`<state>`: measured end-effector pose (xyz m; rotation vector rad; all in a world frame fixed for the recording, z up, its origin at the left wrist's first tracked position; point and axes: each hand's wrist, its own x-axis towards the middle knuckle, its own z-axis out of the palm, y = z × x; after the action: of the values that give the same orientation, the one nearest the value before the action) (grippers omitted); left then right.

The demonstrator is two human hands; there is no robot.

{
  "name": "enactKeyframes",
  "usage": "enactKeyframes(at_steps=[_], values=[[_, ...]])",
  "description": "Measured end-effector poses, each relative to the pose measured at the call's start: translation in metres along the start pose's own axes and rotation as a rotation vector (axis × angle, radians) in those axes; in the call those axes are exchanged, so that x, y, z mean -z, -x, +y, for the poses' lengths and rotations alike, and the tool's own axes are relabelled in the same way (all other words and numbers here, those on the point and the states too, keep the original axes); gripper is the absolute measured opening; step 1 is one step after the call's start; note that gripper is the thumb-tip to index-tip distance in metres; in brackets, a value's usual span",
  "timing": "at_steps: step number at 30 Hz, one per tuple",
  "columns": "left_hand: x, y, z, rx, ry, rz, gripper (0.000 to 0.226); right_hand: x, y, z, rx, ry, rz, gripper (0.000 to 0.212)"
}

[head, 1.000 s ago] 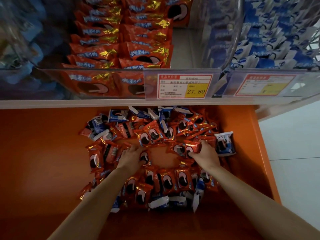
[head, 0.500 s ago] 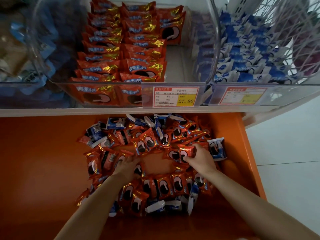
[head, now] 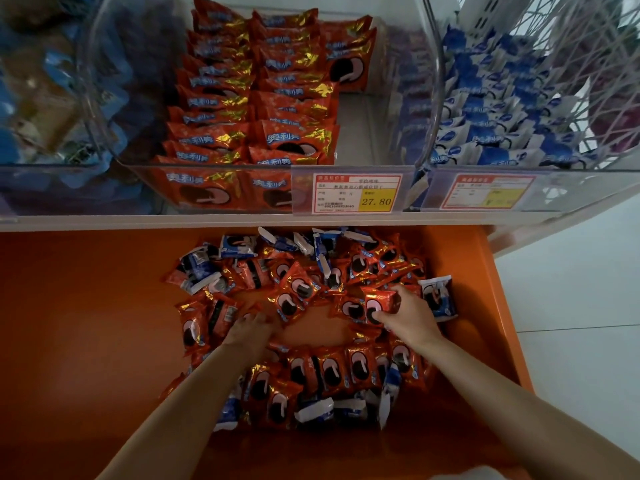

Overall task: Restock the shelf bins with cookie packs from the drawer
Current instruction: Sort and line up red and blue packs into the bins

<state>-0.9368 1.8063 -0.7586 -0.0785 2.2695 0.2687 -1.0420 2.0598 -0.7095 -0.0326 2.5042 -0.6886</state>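
Your main risk is mixing stock. The pile (head: 311, 327) in the orange drawer (head: 86, 306) holds red and blue-and-white packs jumbled together, and a blue-and-white pack (head: 438, 296) lies touching your right hand (head: 412, 317) at its 3 o'clock. If your fingers catch it as you lift, it could end up in the wrong bin.

The foil looks slick. You hold the red pack (head: 379, 303) only at its near end, so a quick lift could let it slide out or drag its neighbours along.

The white shelf edge (head: 173, 221) overhangs the drawer at 12 o'clock, and the price label (head: 356, 194) hangs just above it. Come up too close and you may knock your knuckles or the pack against them.

The red bin (head: 360, 133) at 12 o'clock has bare floor on its right side, which looks like the place to fill. The blue bin (head: 502, 116) stands next to it at 2 o'clock.

Your right arm reaches in from 5 o'clock, with the thumb and fingers curled round the red pack, grasping it at the pile's right edge. Your left arm comes in from 7 o'clock. Your left hand (head: 251, 332) lies palm down on red packs at the pile's left. I cannot tell whether it has hold of one.
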Motion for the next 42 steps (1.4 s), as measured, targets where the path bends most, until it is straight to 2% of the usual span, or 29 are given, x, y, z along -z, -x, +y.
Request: enactKeyframes(at_steps=[9, 11, 14, 18, 21, 25, 31, 35, 42], values=[[0.064, 0.044, 0.010, -0.077, 0.152, 0.179, 0.047, 0.032, 0.018, -0.029, 0.118, -0.032, -0.060, 0.052], [0.082, 0.061, 0.020, -0.105, 0.199, 0.192, 0.052, 0.040, 0.027, -0.037, 0.151, -0.043, -0.058, 0.055], [0.104, 0.085, 0.035, -0.160, 0.249, 0.230, 0.055, 0.051, 0.044, -0.048, 0.190, -0.120, -0.095, 0.055], [0.124, 0.112, 0.049, -0.209, 0.323, 0.311, 0.042, 0.064, 0.067, -0.059, 0.234, -0.251, -0.123, 0.048], [0.133, 0.131, 0.059, -0.222, 0.417, 0.382, 0.033, 0.076, 0.080, -0.065, 0.267, -0.289, -0.089, 0.043], [0.143, 0.156, 0.069, -0.227, 0.568, 0.469, 0.036, 0.093, 0.095, -0.070, 0.292, -0.350, -0.087, 0.036], [0.159, 0.192, 0.080, -0.239, 0.761, 0.637, 0.030, 0.114, 0.118, -0.080, 0.366, -0.362, -0.006, 0.045], [0.169, 0.213, 0.084, -0.225, 0.905, 0.827, 0.030, 0.130, 0.129, -0.089, 0.403, -0.306, 0.062, 0.033], [0.191, 0.228, 0.079, -0.226, 1.151, 1.061, 0.032, 0.150, 0.143, -0.127, 0.484, -0.211, 0.151, 0.034]])
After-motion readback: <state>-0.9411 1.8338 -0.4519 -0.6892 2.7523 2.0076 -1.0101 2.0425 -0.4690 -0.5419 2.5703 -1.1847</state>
